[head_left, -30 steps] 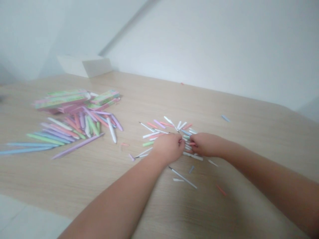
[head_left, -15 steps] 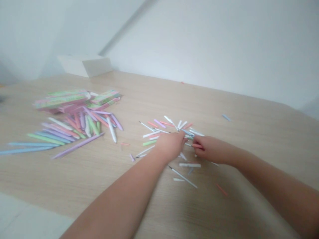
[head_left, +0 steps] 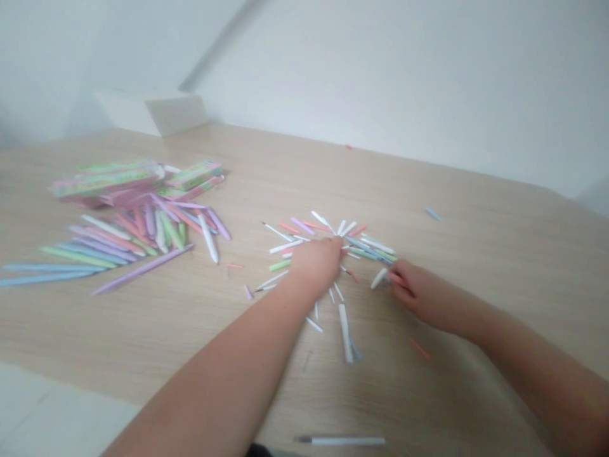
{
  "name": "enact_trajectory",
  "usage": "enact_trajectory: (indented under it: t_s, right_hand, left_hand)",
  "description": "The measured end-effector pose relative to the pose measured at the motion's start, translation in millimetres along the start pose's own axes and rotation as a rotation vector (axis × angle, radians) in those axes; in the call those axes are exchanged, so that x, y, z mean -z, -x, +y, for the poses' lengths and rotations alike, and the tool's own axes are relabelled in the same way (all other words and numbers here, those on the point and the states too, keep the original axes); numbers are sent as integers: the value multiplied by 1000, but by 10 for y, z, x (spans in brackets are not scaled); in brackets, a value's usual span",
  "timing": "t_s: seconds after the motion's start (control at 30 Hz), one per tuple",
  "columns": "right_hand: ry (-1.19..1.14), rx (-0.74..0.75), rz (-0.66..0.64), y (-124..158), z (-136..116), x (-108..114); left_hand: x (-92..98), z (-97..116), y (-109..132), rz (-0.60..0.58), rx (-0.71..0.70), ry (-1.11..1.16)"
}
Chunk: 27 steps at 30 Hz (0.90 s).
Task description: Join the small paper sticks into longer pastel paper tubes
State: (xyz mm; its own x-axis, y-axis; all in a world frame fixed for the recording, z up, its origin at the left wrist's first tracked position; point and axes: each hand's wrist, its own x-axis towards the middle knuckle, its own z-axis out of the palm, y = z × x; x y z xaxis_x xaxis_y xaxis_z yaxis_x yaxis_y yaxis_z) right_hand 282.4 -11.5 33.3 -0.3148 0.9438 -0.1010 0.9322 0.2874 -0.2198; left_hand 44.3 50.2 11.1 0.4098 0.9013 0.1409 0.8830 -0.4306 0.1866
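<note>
**Fig. Two hands at a scatter of pen parts (head view).**

The fingertips of the right hand (head_left: 419, 292) are pinched shut on a short white piece (head_left: 379, 278), with something pink-red pressed beside it. The blur hides whether that is a second part. The piece sits at the 4 o'clock edge of the scatter of pen parts (head_left: 366, 246), its free end aimed towards 10 o'clock. A tip-grip of this kind probably suits so thin an object.

The left hand (head_left: 316, 263) lies knuckles-up on the scatter, fingers curled down towards 12 o'clock onto the small parts. Whether they grasp anything cannot be told. Judged from the pose, the hand steadies or covers the loose bits beneath it.

Taking the left hand as centre:
- Thin refills and coloured tips fan from 10 to 2 o'clock.
- A white barrel (head_left: 345, 324) lies apart at 5 o'clock.
- A capped pen (head_left: 342, 440) lies at 6 o'clock, near the edge of the table (head_left: 476, 209).
- Well apart at 9 o'clock lies a heap of pastel pens (head_left: 128, 244), with flat boxes (head_left: 137, 181) just behind it — whole items seemingly kept clear of the parts.
- A white box (head_left: 152, 111) stands at 11 o'clock against the wall.
</note>
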Motion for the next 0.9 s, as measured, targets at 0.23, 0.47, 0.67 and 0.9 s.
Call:
enact_trajectory:
  t_s: [0.23, 0.47, 0.67, 0.9]
  right_hand:
    - [-117, 99, 63, 141, -70, -152]
    - [-192, 92, 110, 197, -52, -244]
    - [-251, 30, 104, 232, -110, -271]
    - [-262, 20, 194, 180, -104, -289]
  left_hand:
    - [-40, 1, 7, 48, -35, -27]
    - [-79, -13, -7, 75, -43, -35]
    - [-30, 3, 24, 62, -56, -25]
    - [7, 20, 76, 87, -118, -31]
